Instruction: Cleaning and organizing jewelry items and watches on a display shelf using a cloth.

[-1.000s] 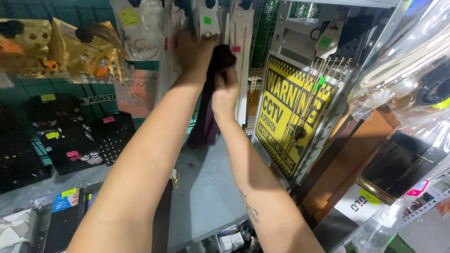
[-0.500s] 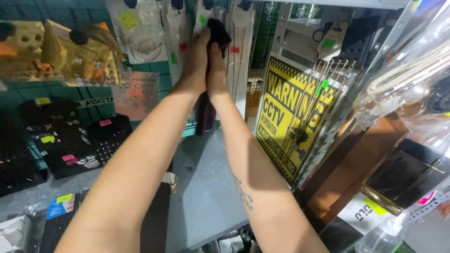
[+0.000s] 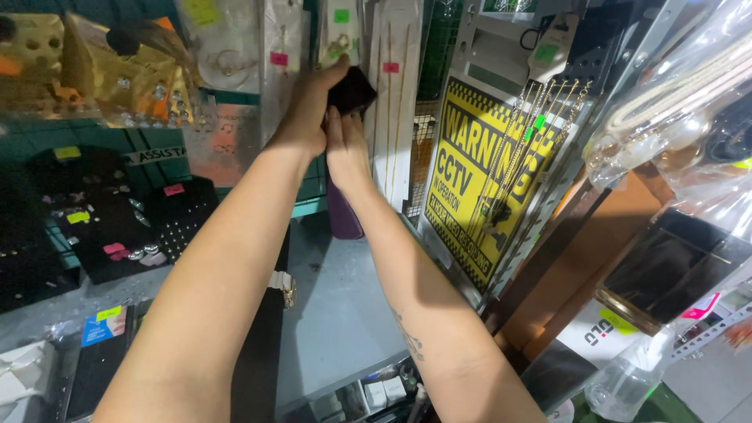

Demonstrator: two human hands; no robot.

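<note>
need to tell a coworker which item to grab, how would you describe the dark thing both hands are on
Start at the big yellow and black sign leaning on the right of the rack, then look left to the long clear packets of thin gold chains. The dark purple-black cloth item hangs there, gripped by the left hand and right hand. It is the only soft, unpackaged dark piece among shiny packets.

Two hands are raised at the display, the left hand [image 3: 301, 117] and the right hand [image 3: 345, 153], and together they hold one dark item [image 3: 351, 90]. One yellow and black sign [image 3: 478, 176] stands at the right. Two black earring display pads [image 3: 110, 235] lean on the grey shelf [image 3: 345, 313]. One dark purple bottle [image 3: 345, 215] stands behind the forearms. Three long clear packets [image 3: 392, 117] hang above.
</note>
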